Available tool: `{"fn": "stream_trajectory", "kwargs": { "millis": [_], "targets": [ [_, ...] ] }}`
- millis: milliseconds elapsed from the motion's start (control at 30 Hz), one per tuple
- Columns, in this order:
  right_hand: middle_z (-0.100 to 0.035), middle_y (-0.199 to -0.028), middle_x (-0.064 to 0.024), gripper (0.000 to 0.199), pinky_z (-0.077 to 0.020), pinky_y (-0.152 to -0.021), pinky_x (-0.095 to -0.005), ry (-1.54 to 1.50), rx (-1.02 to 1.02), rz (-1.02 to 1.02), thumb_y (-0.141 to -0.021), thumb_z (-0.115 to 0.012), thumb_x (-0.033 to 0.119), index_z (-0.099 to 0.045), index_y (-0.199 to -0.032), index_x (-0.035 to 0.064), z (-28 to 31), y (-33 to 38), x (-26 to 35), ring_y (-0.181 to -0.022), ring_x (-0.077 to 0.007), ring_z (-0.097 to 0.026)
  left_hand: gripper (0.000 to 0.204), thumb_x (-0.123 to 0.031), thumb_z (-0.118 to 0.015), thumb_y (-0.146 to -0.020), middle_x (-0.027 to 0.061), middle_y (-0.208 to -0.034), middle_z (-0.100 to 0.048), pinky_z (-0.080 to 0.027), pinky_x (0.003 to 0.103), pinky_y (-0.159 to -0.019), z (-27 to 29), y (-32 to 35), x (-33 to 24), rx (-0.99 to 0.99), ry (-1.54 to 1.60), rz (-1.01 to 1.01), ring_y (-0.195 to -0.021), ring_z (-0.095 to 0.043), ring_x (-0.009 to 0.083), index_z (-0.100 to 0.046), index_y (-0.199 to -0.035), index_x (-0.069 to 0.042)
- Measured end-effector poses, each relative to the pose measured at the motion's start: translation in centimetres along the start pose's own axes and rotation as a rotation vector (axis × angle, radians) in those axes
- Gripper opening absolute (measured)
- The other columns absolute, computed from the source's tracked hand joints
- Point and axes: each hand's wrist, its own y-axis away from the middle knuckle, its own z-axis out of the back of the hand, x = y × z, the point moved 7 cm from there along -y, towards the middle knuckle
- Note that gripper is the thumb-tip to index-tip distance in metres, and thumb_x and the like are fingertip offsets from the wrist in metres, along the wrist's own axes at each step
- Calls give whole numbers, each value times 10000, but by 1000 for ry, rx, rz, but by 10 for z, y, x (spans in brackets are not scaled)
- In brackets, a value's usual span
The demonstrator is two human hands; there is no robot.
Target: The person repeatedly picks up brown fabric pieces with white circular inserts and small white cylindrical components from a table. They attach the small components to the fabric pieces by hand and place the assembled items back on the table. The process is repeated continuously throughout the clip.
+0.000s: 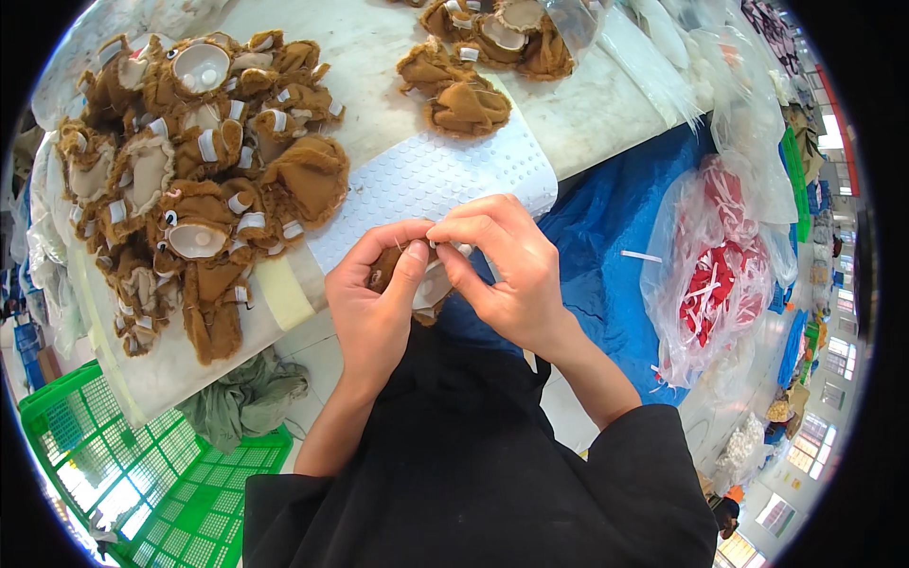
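Fuzzy brown plush, glossy plastic, dimpled white mat.
Your hands pinch a matt, furry cloth piece; the pile shows smooth white plastic snouts; clear bag film shines; green crate is hard plastic.

The brown plush piece is mostly covered by the left hand and right hand (only small parts show). The green crate is cut by the picture's edge.
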Motion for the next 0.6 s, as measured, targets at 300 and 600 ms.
{"fn": "stream_trajectory", "kwargs": {
  "millis": [300,600],
  "targets": [
    [-687,-1009,-101,247,-552,-804,-401,-77,135,-133,-871,-770,-6,-719,-1108,41,1,2,-11,-947,-302,-666,223,-51,-646,-1057,57,-1132,-745,-543,258,-921,0,1,-5,46,-9,16,-1031,-679,95,-706,-1256,30],
    [-697,-924,-80,247,-526,-798,-288,-306,-51,-213,-989,-699,117,-719,-1206,0,28,2,-16,-846,-165,-661,441,-216,-606,-1004,167,-1351,-662,-492,351,-1100,96,-18,-179,-273,-147,-640,-1254,-647,226,-651,-1347,57]
  ]
}}
